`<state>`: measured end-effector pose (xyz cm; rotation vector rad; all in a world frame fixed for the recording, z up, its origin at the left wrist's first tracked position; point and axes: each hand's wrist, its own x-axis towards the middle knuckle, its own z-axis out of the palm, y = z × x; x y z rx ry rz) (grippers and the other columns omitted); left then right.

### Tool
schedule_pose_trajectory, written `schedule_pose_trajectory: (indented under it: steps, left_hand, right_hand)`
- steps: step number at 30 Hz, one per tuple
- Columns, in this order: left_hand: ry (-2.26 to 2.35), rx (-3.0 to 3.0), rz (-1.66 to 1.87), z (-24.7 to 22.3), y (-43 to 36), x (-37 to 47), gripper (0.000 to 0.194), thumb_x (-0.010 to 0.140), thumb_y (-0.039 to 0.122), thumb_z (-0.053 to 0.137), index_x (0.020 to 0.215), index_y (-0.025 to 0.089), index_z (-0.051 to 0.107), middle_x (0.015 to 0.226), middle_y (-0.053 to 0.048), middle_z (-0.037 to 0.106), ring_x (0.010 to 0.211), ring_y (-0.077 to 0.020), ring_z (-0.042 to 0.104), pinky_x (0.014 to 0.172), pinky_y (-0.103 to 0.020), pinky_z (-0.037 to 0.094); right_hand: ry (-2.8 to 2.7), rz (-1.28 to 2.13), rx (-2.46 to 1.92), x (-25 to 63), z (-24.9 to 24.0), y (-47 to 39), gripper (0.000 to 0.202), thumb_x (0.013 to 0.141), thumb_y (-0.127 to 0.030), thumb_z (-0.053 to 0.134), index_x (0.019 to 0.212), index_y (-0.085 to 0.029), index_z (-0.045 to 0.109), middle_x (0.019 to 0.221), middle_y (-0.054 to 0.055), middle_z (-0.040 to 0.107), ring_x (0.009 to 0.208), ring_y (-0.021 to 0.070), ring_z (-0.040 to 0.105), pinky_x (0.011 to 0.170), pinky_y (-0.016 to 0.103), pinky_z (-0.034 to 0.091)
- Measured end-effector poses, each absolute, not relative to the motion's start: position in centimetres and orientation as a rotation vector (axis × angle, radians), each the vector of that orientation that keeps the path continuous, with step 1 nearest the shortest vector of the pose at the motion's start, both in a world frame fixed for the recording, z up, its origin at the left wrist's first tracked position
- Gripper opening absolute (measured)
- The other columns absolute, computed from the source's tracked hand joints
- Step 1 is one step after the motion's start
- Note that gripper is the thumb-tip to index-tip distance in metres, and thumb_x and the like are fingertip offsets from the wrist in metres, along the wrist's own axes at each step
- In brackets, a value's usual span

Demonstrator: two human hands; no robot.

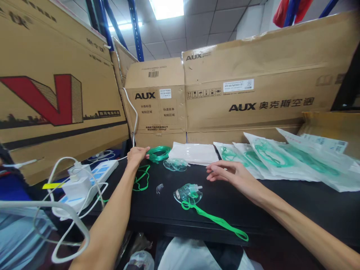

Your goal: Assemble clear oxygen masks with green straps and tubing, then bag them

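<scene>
My left hand (137,155) reaches to the left edge of a coil of green tubing (159,153), its fingertips closed at the coil's rim. Below that hand lies a green elastic strap (144,179). My right hand (226,172) hovers above the table with its fingers stretched out and nothing in them. Nearest to it is a clear oxygen mask (187,192) with a bright green strap (218,219) trailing toward the front edge. A second clear mask (176,164) sits beside the coil. Between the masks rests a small clear plastic piece (159,188).
White pouches (194,153) lie at the back; clear-faced bags with green tubing (271,153) overlap at the right. A power strip (104,170) with white cables stands at the left. Cardboard boxes (157,101) wall the back and left of the black table (157,213).
</scene>
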<state>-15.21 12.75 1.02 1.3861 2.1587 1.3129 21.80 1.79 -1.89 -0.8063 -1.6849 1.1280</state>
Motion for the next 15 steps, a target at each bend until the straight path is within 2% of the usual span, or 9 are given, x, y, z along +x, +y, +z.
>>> schedule_pose_trajectory:
  steps: [4,8,11,15]
  left_hand:
    - [2.064,1.590,1.278,2.9,10.4,-13.7,0.041,0.091,0.050,0.066,0.110,0.014,0.070,0.090,-0.010,0.074,0.086,-0.0235,0.071,0.077,-0.034,0.055]
    - [1.709,1.896,1.042,4.2,5.4,-10.5,0.047,0.081,0.061,0.072,0.103,0.020,0.074,0.092,-0.005,0.077,0.069,-0.0190,0.071,0.067,-0.028,0.053]
    - [1.353,2.138,0.597,3.9,1.9,-8.6,0.046,0.087,0.060,0.065,0.114,0.024,0.072,0.094,-0.002,0.076,0.076,-0.0188,0.071,0.069,-0.026,0.052]
    - [1.494,2.260,0.486,2.3,0.2,-8.3,0.036,0.093,0.054,0.058,0.111,0.027,0.073,0.098,-0.001,0.076,0.087,-0.0194,0.070,0.074,-0.026,0.049]
  right_hand:
    - [-1.891,0.929,-0.886,21.8,-1.9,1.6,0.034,0.093,-0.050,0.065,0.101,-0.020,0.077,0.107,0.009,0.076,0.098,0.0246,0.071,0.092,0.041,0.054]
    - [-2.107,0.707,-0.916,21.1,-1.5,0.7,0.030,0.094,-0.048,0.066,0.113,-0.027,0.075,0.118,0.004,0.073,0.106,0.0227,0.067,0.095,0.038,0.051]
    - [-2.206,0.663,-0.900,19.9,-1.7,-0.1,0.040,0.091,-0.051,0.069,0.125,-0.030,0.070,0.121,0.002,0.072,0.105,0.0215,0.067,0.095,0.036,0.052]
    - [-2.336,0.542,-1.007,18.0,-2.7,-0.9,0.056,0.089,-0.061,0.066,0.138,-0.035,0.062,0.137,0.004,0.064,0.130,0.0289,0.055,0.111,0.045,0.041]
